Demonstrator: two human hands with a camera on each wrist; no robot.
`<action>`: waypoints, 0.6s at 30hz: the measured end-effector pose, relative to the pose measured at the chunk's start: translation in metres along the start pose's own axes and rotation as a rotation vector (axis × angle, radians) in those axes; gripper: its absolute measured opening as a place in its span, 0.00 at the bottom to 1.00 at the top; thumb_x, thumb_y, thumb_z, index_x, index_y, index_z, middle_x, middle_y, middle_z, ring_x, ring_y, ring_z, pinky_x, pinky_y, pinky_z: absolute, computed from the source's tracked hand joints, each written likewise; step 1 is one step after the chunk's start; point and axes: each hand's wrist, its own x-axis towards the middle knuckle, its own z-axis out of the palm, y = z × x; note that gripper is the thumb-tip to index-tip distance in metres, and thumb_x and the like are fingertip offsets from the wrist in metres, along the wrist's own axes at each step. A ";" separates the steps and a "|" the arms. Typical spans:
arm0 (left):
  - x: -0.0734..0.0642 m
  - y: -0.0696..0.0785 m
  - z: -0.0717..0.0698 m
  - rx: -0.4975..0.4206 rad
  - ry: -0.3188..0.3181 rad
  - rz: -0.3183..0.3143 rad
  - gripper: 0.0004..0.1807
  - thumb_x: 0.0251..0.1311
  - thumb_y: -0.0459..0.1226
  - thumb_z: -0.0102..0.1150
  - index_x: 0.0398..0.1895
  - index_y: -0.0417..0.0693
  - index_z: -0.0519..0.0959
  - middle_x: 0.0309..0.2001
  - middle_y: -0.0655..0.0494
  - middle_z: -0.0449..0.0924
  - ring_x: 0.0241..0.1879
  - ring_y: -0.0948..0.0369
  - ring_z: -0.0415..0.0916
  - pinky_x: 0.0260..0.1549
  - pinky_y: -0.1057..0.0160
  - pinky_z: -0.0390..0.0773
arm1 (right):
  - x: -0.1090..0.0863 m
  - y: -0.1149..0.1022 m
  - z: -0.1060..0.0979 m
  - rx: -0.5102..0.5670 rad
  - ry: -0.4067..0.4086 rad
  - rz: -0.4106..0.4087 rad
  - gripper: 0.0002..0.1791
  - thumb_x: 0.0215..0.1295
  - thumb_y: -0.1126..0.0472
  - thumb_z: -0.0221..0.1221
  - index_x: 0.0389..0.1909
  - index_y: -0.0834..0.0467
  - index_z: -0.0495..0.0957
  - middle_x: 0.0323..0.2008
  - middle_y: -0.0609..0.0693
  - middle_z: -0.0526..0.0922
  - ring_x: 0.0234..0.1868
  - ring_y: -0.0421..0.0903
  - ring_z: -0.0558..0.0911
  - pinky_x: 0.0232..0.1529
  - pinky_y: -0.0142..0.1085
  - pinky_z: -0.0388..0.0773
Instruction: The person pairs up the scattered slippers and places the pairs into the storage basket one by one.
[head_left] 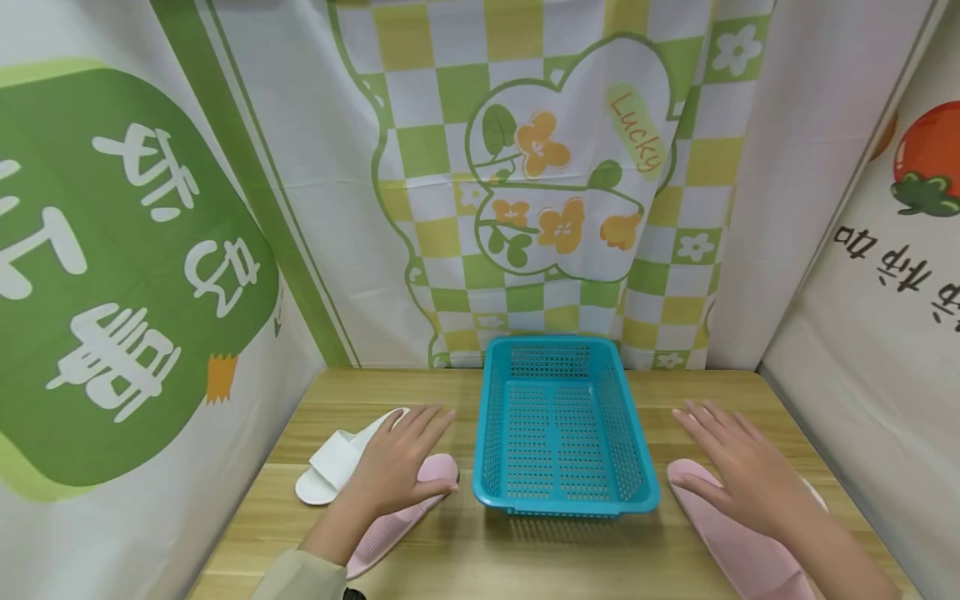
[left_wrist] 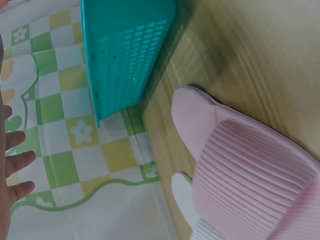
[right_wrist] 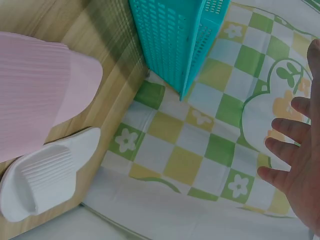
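Note:
My left hand (head_left: 399, 462) hovers with fingers spread over a pink slipper (head_left: 390, 533) and a white slipper (head_left: 330, 468), left of the basket. On the other side my right hand (head_left: 750, 475), also spread and holding nothing, is above a second pink slipper (head_left: 738, 546). Most of another white slipper (right_wrist: 47, 175) is hidden behind that hand in the head view; the right wrist view shows it beside the pink one. Between the hands stands a turquoise plastic basket (head_left: 555, 507) with perforated walls and nothing inside.
The wood-grain table (head_left: 570, 567) is bordered by printed cloth on three sides. A green-and-yellow checked cloth (head_left: 517, 292) hangs behind the basket. Green lettered cloth (head_left: 45, 350) stands at the left, and a white cloth with a tomato print (head_left: 930, 158) at the right.

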 end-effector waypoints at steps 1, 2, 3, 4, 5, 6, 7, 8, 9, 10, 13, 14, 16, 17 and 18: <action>-0.003 0.000 0.000 0.002 -0.001 -0.006 0.52 0.55 0.75 0.34 0.69 0.46 0.66 0.64 0.43 0.70 0.61 0.47 0.68 0.55 0.40 0.68 | -0.002 0.001 0.000 0.002 0.004 0.005 0.43 0.57 0.46 0.66 0.70 0.60 0.63 0.66 0.61 0.67 0.68 0.61 0.63 0.73 0.42 0.39; -0.005 -0.001 0.000 -0.001 0.000 -0.010 0.52 0.55 0.75 0.38 0.69 0.46 0.67 0.64 0.43 0.70 0.61 0.47 0.68 0.55 0.39 0.68 | -0.003 0.001 0.000 0.007 0.010 0.012 0.43 0.58 0.45 0.65 0.70 0.60 0.64 0.66 0.62 0.68 0.68 0.61 0.64 0.73 0.41 0.39; -0.008 -0.001 0.001 0.001 -0.003 -0.017 0.52 0.55 0.75 0.38 0.69 0.46 0.66 0.64 0.43 0.69 0.61 0.46 0.68 0.56 0.40 0.68 | -0.005 0.002 0.000 0.012 0.015 0.020 0.43 0.58 0.44 0.65 0.70 0.60 0.64 0.65 0.62 0.69 0.67 0.61 0.65 0.72 0.40 0.38; -0.011 -0.001 0.001 0.003 -0.006 -0.023 0.52 0.55 0.75 0.39 0.70 0.46 0.66 0.64 0.43 0.69 0.61 0.46 0.68 0.56 0.40 0.68 | -0.007 0.003 0.000 0.016 0.022 0.024 0.42 0.59 0.44 0.64 0.70 0.60 0.64 0.64 0.63 0.69 0.66 0.62 0.66 0.72 0.40 0.39; -0.014 -0.002 0.001 0.004 -0.003 -0.026 0.51 0.55 0.74 0.39 0.69 0.46 0.66 0.64 0.43 0.69 0.61 0.46 0.69 0.55 0.39 0.68 | -0.009 0.004 0.001 0.016 0.031 0.026 0.42 0.59 0.43 0.64 0.70 0.60 0.64 0.64 0.63 0.70 0.65 0.62 0.67 0.72 0.40 0.39; -0.017 -0.002 0.001 0.007 -0.003 -0.030 0.51 0.55 0.74 0.39 0.69 0.45 0.67 0.64 0.42 0.69 0.61 0.45 0.69 0.55 0.39 0.68 | -0.010 0.005 0.001 0.018 0.038 0.029 0.42 0.60 0.43 0.63 0.70 0.60 0.64 0.63 0.63 0.71 0.64 0.62 0.68 0.72 0.39 0.39; -0.020 -0.003 0.001 0.008 -0.002 -0.035 0.51 0.55 0.74 0.40 0.69 0.45 0.67 0.64 0.42 0.69 0.61 0.45 0.69 0.55 0.39 0.69 | -0.012 0.006 0.001 0.020 0.043 0.033 0.41 0.60 0.43 0.63 0.70 0.59 0.64 0.63 0.63 0.71 0.64 0.62 0.68 0.72 0.38 0.38; -0.023 -0.003 0.002 0.006 -0.002 -0.041 0.51 0.55 0.74 0.40 0.69 0.45 0.67 0.64 0.42 0.70 0.61 0.45 0.69 0.55 0.39 0.69 | -0.014 0.007 0.002 0.022 0.050 0.034 0.41 0.61 0.43 0.62 0.70 0.59 0.64 0.62 0.63 0.71 0.64 0.62 0.68 0.72 0.38 0.39; -0.026 -0.003 0.002 0.006 -0.003 -0.048 0.52 0.56 0.74 0.37 0.69 0.45 0.67 0.64 0.42 0.70 0.60 0.45 0.69 0.54 0.39 0.69 | -0.017 0.008 0.002 0.019 0.052 0.036 0.41 0.61 0.43 0.62 0.71 0.58 0.63 0.62 0.64 0.71 0.64 0.61 0.68 0.72 0.37 0.38; -0.028 -0.004 0.002 0.007 -0.002 -0.052 0.51 0.56 0.74 0.37 0.69 0.44 0.68 0.64 0.42 0.70 0.60 0.45 0.69 0.54 0.39 0.69 | -0.019 0.009 0.002 0.016 0.058 0.036 0.41 0.61 0.43 0.62 0.71 0.58 0.63 0.62 0.64 0.71 0.65 0.60 0.67 0.72 0.37 0.38; -0.036 -0.005 0.003 0.015 -0.005 -0.069 0.51 0.56 0.74 0.38 0.68 0.44 0.68 0.64 0.42 0.70 0.60 0.45 0.69 0.53 0.39 0.70 | -0.024 0.010 0.002 0.014 0.061 0.048 0.41 0.61 0.44 0.63 0.71 0.58 0.63 0.61 0.64 0.72 0.68 0.56 0.64 0.72 0.36 0.37; -0.039 -0.005 0.003 0.019 -0.004 -0.073 0.51 0.56 0.74 0.38 0.68 0.44 0.69 0.64 0.42 0.70 0.60 0.45 0.69 0.53 0.39 0.70 | -0.026 0.010 0.002 0.014 0.060 0.053 0.40 0.61 0.45 0.63 0.70 0.58 0.64 0.61 0.64 0.72 0.69 0.55 0.63 0.72 0.35 0.37; -0.043 -0.006 0.004 0.025 -0.006 -0.081 0.50 0.56 0.73 0.40 0.68 0.44 0.68 0.64 0.42 0.70 0.60 0.45 0.70 0.53 0.40 0.70 | -0.030 0.011 0.003 0.022 0.059 0.065 0.40 0.60 0.46 0.64 0.69 0.60 0.64 0.61 0.65 0.72 0.70 0.54 0.62 0.72 0.36 0.36; -0.046 -0.006 0.004 0.028 -0.008 -0.086 0.50 0.55 0.73 0.42 0.68 0.44 0.68 0.64 0.42 0.70 0.60 0.45 0.70 0.53 0.40 0.70 | -0.032 0.011 0.003 0.026 0.059 0.069 0.40 0.60 0.46 0.64 0.69 0.60 0.65 0.61 0.65 0.72 0.70 0.53 0.62 0.72 0.36 0.37; -0.048 -0.006 0.005 0.028 -0.010 -0.091 0.50 0.54 0.72 0.45 0.69 0.44 0.67 0.64 0.42 0.70 0.59 0.45 0.70 0.53 0.40 0.70 | -0.034 0.011 0.004 0.029 0.059 0.074 0.40 0.60 0.46 0.64 0.69 0.61 0.65 0.61 0.65 0.72 0.70 0.54 0.62 0.72 0.36 0.37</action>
